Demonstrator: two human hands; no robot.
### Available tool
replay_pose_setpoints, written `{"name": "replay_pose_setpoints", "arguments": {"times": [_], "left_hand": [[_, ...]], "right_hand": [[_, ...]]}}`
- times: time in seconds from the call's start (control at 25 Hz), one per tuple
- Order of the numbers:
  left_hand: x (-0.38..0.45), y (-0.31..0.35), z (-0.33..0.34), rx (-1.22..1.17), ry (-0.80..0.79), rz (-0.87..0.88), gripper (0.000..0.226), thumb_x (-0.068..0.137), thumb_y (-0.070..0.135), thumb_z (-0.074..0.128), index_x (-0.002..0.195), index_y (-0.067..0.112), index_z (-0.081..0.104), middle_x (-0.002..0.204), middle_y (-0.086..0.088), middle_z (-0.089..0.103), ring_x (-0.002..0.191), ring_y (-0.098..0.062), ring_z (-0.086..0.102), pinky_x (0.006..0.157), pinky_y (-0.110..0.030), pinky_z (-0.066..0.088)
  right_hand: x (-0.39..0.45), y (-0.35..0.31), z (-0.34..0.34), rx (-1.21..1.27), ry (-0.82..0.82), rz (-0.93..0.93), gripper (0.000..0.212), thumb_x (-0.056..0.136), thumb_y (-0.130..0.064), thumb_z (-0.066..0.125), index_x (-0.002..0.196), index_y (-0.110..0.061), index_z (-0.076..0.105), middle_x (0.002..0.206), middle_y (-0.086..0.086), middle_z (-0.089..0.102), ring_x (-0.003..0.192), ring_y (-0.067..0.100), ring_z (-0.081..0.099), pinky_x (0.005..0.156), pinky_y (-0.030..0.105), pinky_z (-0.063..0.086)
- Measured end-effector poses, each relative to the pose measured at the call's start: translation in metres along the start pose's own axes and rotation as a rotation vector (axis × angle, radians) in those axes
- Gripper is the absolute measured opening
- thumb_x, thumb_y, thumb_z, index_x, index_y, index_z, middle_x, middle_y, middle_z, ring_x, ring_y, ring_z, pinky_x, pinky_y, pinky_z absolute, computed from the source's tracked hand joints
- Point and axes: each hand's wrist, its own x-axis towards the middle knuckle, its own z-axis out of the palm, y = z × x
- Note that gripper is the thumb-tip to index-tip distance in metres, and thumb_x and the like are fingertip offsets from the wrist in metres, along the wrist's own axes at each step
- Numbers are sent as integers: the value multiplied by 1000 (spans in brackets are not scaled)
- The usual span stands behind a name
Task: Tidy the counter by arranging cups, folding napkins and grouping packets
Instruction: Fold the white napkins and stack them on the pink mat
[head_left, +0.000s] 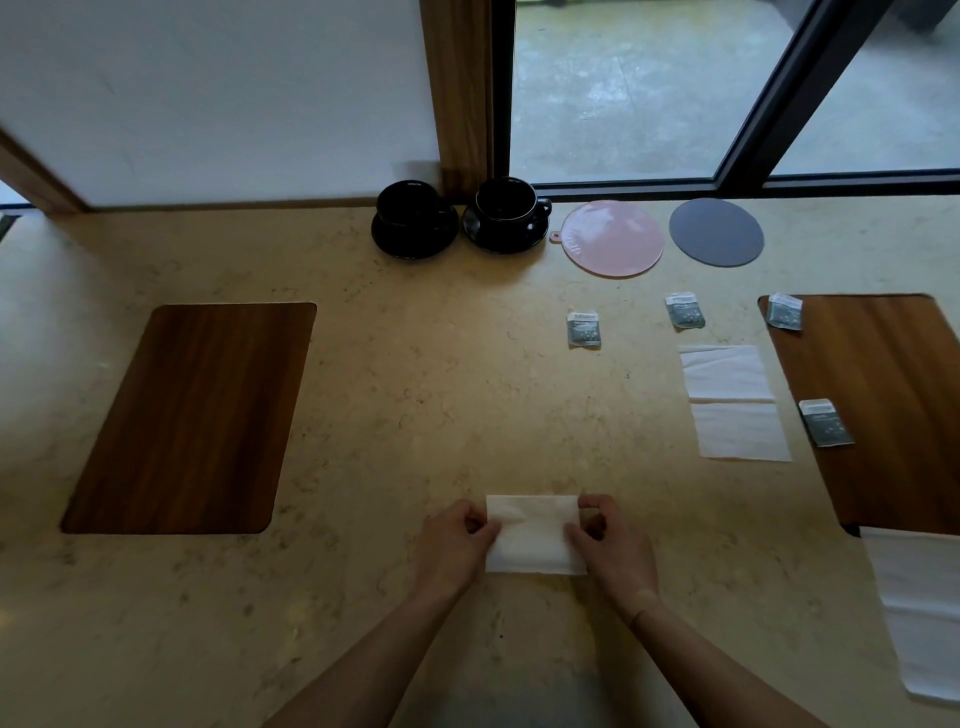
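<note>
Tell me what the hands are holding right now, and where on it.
A folded white napkin: left hand pinches its left edge, right hand its right edge.

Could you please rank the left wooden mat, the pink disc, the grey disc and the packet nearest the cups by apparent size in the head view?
1. Left wooden mat
2. Pink disc
3. Grey disc, only slightly smaller than the pink one
4. Packet

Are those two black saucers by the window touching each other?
Apart. The head view shows a thin strip of counter between the left saucer and the right saucer.
</note>
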Motion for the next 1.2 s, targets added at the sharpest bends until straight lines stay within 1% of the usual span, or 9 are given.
{"name": "replay_pose_setpoints", "arguments": {"times": [0.16, 0.36, 0.44, 0.56, 0.72, 0.88, 1.0, 1.12, 1.2], "left_hand": [[0, 2, -1, 3, -6, -10, 9, 81, 41, 68, 78, 35, 62, 70, 21, 59, 66, 9, 54, 53, -10, 33], [0, 2, -1, 20, 2, -9, 10, 81, 42, 68, 77, 34, 63, 72, 18, 61, 67, 8, 55, 54, -11, 37], [1, 2, 0, 28, 4, -9, 10, 81, 42, 67, 78, 32, 64, 73, 17, 62, 67, 7, 55, 55, -12, 38], [1, 2, 0, 37, 15, -17, 12, 81, 41, 67, 79, 30, 66, 75, 16, 63, 67, 6, 55, 54, -12, 37], [2, 3, 0, 57, 28, -23, 13, 81, 41, 68, 78, 28, 66, 76, 13, 65, 68, 3, 56, 54, -15, 38], [3, 5, -1, 86, 27, -37, 17, 80, 42, 68, 74, 27, 61, 71, 13, 61, 63, 3, 52, 49, -15, 30], [3, 4, -2, 107, 45, -49, 21, 79, 44, 67, 72, 26, 58, 69, 12, 59, 61, 2, 50, 48, -18, 28], [3, 2, 0, 96, 47, -29, 25, 78, 44, 67, 71, 23, 56, 68, 8, 59, 62, -1, 51, 50, -21, 32], [3, 3, 0, 81, 46, -22, 28, 79, 45, 67, 69, 23, 54, 67, 7, 59, 60, -3, 50, 49, -22, 32]], "right_hand": [[1, 0, -1, -28, -6, -4, 39, 85, -32, 68, 121, -32, 54, 87, -16, 58, 77, -1, 56, 62, 20, 48], [1, 0, 0, -52, -2, -6, 43, 84, -34, 68, 124, -34, 50, 86, -17, 56, 76, 0, 55, 59, 19, 47], [1, 0, 1, -60, 2, -3, 45, 84, -35, 68, 124, -35, 49, 82, -20, 55, 74, -2, 55, 58, 19, 46], [1, -1, 1, -78, 10, -4, 46, 84, -36, 68, 125, -36, 48, 79, -20, 54, 73, -2, 54, 57, 20, 46], [2, -2, 2, -93, 8, 3, 47, 85, -36, 66, 127, -35, 46, 79, -18, 55, 72, 0, 55, 60, 24, 49], [1, -4, 0, -145, 20, 19, 46, 86, -40, 64, 126, -37, 43, 80, -15, 54, 72, 6, 56, 59, 28, 49], [0, -6, -2, -226, 51, 26, 47, 83, -48, 62, 123, -39, 40, 85, -12, 55, 73, 12, 55, 58, 28, 44], [-1, -5, -3, -236, 69, 34, 50, 82, -51, 61, 124, -38, 37, 96, -8, 61, 76, 14, 54, 61, 30, 44], [-1, -4, -3, -215, 61, 35, 51, 82, -52, 60, 125, -38, 37, 102, -7, 63, 80, 15, 57, 63, 30, 46]]}}
